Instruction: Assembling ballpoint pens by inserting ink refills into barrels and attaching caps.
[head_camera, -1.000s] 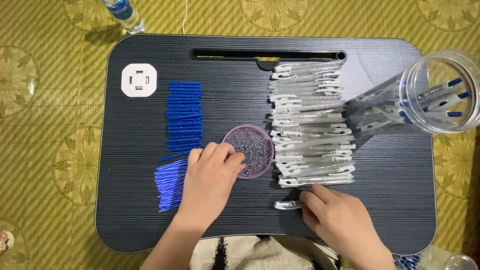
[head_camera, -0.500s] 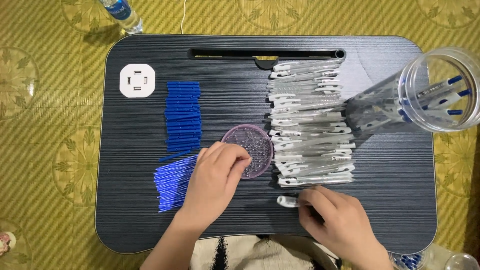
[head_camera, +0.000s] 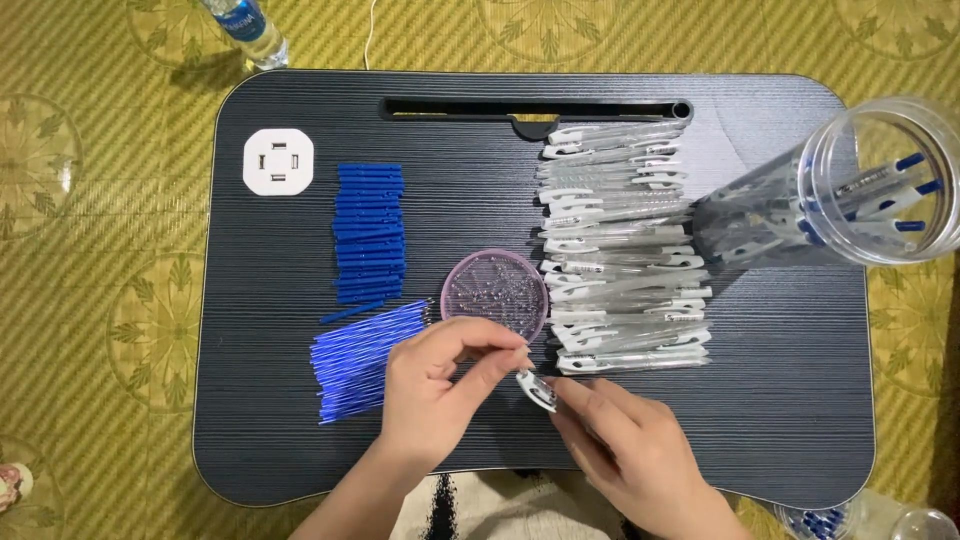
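My right hand (head_camera: 620, 440) pinches a clear pen barrel with a white clip (head_camera: 537, 390) near the front middle of the dark lap table (head_camera: 800, 380). My left hand (head_camera: 440, 395) meets it from the left, its thumb and forefinger closed at the barrel's upper end; whether a tiny part is between them I cannot tell. Just beyond the hands sits a shallow pink dish (head_camera: 495, 293) with small parts. Left of it lie a fan of blue refills (head_camera: 365, 360) and a column of blue pen caps (head_camera: 370, 232). A row of clear pen barrels (head_camera: 620, 250) is stacked on the right.
A clear plastic jar (head_camera: 860, 195) holding finished blue pens lies on its side at the table's right edge. A white square socket block (head_camera: 278, 161) is at the back left. A water bottle (head_camera: 245, 28) stands on the patterned yellow mat beyond the table.
My right hand lifted one barrel from the front of the table and turned it toward the left hand. My left hand left the pink dish and came to the barrel's end.
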